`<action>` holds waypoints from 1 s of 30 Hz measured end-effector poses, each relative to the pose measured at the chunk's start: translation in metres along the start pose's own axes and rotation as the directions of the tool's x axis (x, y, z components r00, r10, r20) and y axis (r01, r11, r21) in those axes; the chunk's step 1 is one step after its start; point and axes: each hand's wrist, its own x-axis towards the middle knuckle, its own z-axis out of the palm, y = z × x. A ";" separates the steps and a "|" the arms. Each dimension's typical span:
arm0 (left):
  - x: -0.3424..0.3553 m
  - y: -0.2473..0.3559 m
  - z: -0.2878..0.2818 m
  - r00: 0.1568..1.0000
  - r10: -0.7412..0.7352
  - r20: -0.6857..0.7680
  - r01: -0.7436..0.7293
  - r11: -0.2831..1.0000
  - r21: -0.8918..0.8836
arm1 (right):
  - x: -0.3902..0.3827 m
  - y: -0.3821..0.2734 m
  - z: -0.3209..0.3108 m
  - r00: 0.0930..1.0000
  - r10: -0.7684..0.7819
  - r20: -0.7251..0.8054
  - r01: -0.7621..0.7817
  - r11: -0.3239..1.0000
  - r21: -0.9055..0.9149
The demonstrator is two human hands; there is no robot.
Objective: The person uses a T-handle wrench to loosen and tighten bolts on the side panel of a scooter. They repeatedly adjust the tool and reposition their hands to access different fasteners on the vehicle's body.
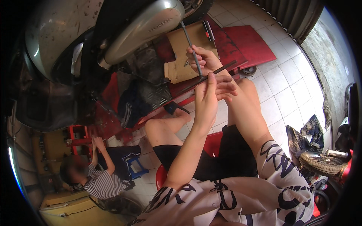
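Note:
A dark T-handle wrench points away from me, its far tip by the rear end of a silver motorcycle muffler. My right hand has its fingers closed round the shaft. Nearer to me, my left hand is at the crossbar, thumb by the joint and fingers stretched loosely to the right. Part of the crossbar is hidden behind the hands. Above the muffler's end shows part of a black tyre.
A red lift platform carries cardboard and dark cloth. At the lower left, a person in a striped shirt works near a blue stool. A loose wheel and patterned cloth lie to the right on white tiles.

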 end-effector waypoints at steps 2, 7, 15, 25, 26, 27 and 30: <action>-0.011 0.010 -0.002 0.989 0.150 0.003 -0.144 0.941 0.306 | -0.003 -0.004 -0.003 0.999 0.034 -0.008 -0.033 0.999 0.011; -0.016 0.025 -0.025 0.741 0.614 0.273 -0.413 0.095 0.906 | -0.001 -0.008 -0.003 0.992 -0.024 -0.125 0.022 1.000 -0.015; -0.011 0.017 -0.047 0.488 0.823 0.292 -0.342 -0.128 0.931 | 0.003 -0.002 0.009 0.969 -0.052 -0.240 0.011 0.986 -0.167; -0.005 0.019 -0.043 0.442 0.856 0.267 -0.268 -0.158 0.951 | 0.000 -0.001 0.006 0.998 -0.014 -0.053 0.012 0.999 -0.041; -0.003 0.016 -0.043 0.465 0.851 0.245 -0.276 -0.124 0.953 | 0.000 -0.002 0.005 1.000 -0.008 -0.012 0.008 0.999 -0.040; -0.002 0.014 -0.043 0.488 0.844 0.224 -0.282 -0.091 0.955 | 0.000 -0.002 0.004 1.000 -0.002 0.029 0.003 0.999 -0.038; 0.000 0.005 -0.033 0.606 0.795 0.038 -0.333 0.210 0.919 | 0.001 0.002 0.005 0.999 -0.030 -0.019 0.030 0.999 -0.022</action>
